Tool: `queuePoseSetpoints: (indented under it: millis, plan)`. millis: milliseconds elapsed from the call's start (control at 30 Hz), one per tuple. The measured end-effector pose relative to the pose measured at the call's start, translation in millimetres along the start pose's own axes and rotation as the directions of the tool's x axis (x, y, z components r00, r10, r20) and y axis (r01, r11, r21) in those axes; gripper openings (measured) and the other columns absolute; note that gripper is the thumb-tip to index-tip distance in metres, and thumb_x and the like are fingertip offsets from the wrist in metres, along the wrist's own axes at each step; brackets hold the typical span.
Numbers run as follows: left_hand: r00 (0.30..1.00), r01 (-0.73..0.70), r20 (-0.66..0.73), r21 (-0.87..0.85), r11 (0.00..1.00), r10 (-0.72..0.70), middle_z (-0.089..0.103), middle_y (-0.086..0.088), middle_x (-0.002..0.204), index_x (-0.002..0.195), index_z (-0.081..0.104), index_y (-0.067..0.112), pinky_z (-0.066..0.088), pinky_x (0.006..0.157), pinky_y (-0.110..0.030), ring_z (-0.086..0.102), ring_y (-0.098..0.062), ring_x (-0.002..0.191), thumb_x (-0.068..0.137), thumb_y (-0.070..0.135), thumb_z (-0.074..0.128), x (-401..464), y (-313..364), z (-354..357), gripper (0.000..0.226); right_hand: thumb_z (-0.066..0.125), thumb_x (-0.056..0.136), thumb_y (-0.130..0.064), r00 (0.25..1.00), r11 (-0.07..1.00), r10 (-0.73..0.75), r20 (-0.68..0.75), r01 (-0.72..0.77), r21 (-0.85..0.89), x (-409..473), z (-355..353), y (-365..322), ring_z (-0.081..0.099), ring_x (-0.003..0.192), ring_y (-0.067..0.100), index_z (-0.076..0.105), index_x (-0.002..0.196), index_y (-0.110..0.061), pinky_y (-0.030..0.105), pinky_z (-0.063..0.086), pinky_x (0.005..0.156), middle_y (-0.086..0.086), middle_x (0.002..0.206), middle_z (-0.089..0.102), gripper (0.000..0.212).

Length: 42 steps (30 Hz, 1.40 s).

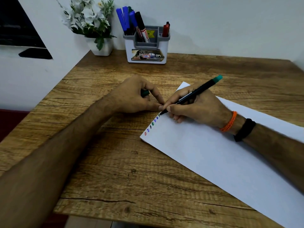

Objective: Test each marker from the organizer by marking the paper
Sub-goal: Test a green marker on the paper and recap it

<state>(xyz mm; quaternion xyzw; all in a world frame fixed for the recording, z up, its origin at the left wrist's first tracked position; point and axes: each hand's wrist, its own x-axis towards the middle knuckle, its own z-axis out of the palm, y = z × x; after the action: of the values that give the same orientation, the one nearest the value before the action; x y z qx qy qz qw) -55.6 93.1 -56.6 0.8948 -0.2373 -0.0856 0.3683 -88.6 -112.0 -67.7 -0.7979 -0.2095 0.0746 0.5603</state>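
Note:
A white sheet of paper (pixel 222 155) lies at an angle on the wooden table (pixel 115 170). My right hand (pixel 197 106) grips a black marker with a green end (pixel 202 89), its tip touching the paper's left edge. A row of several small coloured marks (pixel 152 125) runs along that edge. My left hand (pixel 138 94) rests on the table beside the paper's edge, fingers closed on a green cap (pixel 145 93). At the back stands the white and grey organizer (pixel 146 46), holding blue markers (pixel 125 18), a black-capped marker (pixel 141 25) and a red marker (pixel 166 29).
A white pot of artificial flowers (pixel 100 45) stands left of the organizer against the wall. The table's left edge and front edge are close to my forearms. My right wrist wears an orange thread and a black band.

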Motion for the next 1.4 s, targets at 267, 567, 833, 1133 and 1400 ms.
queuePoseSetpoints:
  millis: [267,567,833,1133,1400]
  plan:
    - [1.000,-0.006,0.001,0.017,1.000,0.006,0.058,0.006,0.051,0.088,0.075,0.027,0.039,0.051,-0.021,0.045,-0.005,0.046,0.074,0.031,0.081,-0.5,-0.2,-0.5,0.016,0.067,0.085,0.006,1.000,1.000,0.009,-0.006,-0.009,-0.007,0.6,-0.1,1.2,0.066,0.052,0.013,0.074,0.090,0.004,0.022,0.055,0.053,0.012,0.066,0.070,0.009]
    - [1.000,-0.009,0.002,0.008,1.000,0.009,0.058,0.000,0.052,0.088,0.075,0.026,0.038,0.053,-0.025,0.044,-0.012,0.048,0.074,0.030,0.081,-0.8,1.0,0.2,0.016,0.066,0.085,0.007,1.000,1.000,0.015,0.001,-0.015,-0.008,0.8,0.0,0.2,0.065,0.051,0.012,0.073,0.090,0.006,0.021,0.054,0.052,0.012,0.065,0.069,0.009]
    - [1.000,-0.013,0.006,-0.002,1.000,0.013,0.059,-0.002,0.052,0.088,0.075,0.025,0.039,0.051,-0.026,0.044,-0.013,0.047,0.073,0.031,0.081,-1.1,0.0,0.1,0.017,0.065,0.085,0.009,1.000,1.000,0.013,-0.001,-0.013,0.007,0.5,0.0,0.5,0.064,0.050,0.011,0.073,0.088,0.005,0.020,0.054,0.051,0.010,0.062,0.069,0.010]
    - [1.000,-0.018,0.005,0.007,1.000,0.018,0.057,0.003,0.050,0.089,0.075,0.025,0.038,0.050,-0.023,0.043,-0.008,0.044,0.074,0.030,0.081,-0.7,-0.5,-0.2,0.017,0.065,0.085,0.007,1.000,1.000,0.014,-0.018,-0.014,0.006,0.9,0.2,0.2,0.065,0.052,0.012,0.073,0.090,0.007,0.022,0.055,0.052,0.015,0.067,0.070,0.009]
    - [1.000,-0.015,0.009,-0.005,1.000,0.015,0.059,0.003,0.051,0.089,0.075,0.026,0.041,0.053,-0.025,0.045,-0.009,0.046,0.074,0.029,0.081,0.6,-2.0,0.3,0.017,0.064,0.085,0.007,1.000,0.999,0.016,-0.019,-0.015,0.048,1.7,0.3,3.1,0.064,0.051,0.011,0.071,0.089,0.010,0.021,0.055,0.051,0.007,0.063,0.070,0.008]
